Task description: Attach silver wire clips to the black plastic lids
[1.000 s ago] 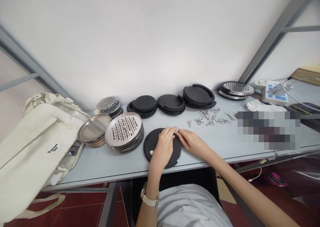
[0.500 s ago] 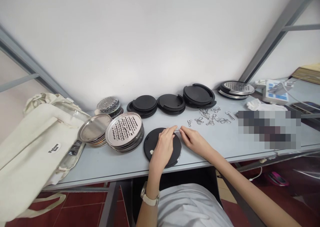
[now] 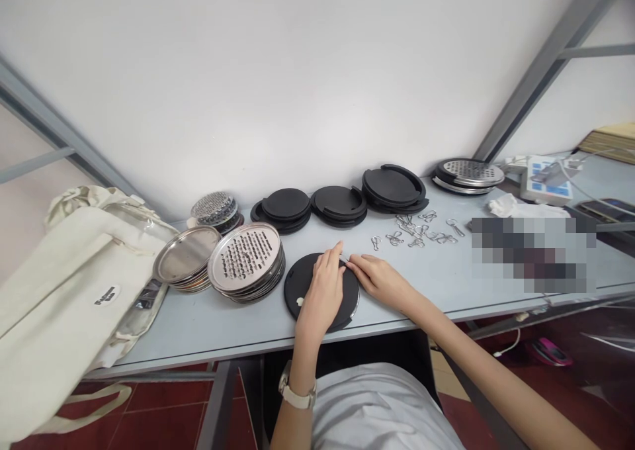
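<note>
One grey worktop [image 3: 213, 331] carries everything within reach, and a cream cloth bag [image 3: 64, 291] covers its left end, drooping over the front edge. Next in size comes the front stack of toothed metal discs [image 3: 245, 258]; just left of it stands a stack of plain-topped metal discs [image 3: 187, 253].

The black disc [image 3: 300, 279] lies flat at the front of the worktop, right of the toothed stack and near the edge, a silvery line along its right side and a small pale mark on its face. Along the wall sit three piles of black round pieces [image 3: 394, 188], with a smaller metal stack [image 3: 213, 208] to their left and a perforated disc pile [image 3: 469, 174] to their right.

The left hand [image 3: 325, 291] rests across the black disc, fingers stretched and close together; whether its fingertips clasp anything, I cannot tell. The right hand [image 3: 381, 281] is at the disc's far right rim, its grip pinching a thin metal piece [image 3: 343, 259] beside the left fingertips. A pale watch [image 3: 297, 394] circles the left wrist. Smallest are the loose wire clips [image 3: 395, 239], scattered beyond the right hand.
</note>
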{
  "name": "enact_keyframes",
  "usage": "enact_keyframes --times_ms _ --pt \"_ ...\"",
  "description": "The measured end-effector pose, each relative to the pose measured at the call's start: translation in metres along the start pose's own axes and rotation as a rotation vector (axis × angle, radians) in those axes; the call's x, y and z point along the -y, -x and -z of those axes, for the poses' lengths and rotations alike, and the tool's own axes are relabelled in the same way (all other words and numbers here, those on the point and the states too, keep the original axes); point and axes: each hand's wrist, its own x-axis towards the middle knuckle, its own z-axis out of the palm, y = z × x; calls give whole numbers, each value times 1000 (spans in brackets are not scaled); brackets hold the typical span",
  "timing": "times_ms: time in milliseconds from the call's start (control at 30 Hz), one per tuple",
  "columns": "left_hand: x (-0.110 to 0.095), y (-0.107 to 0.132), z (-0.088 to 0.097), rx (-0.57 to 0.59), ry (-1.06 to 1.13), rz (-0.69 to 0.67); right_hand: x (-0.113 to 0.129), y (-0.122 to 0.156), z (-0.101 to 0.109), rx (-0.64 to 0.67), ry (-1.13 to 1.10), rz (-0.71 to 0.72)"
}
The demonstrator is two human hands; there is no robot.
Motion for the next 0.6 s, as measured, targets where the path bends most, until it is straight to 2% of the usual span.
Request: enact_keyframes --times_ms 600 --pt "0 -1 1 -14 52 -21 1 0 1 -11 -25 4"
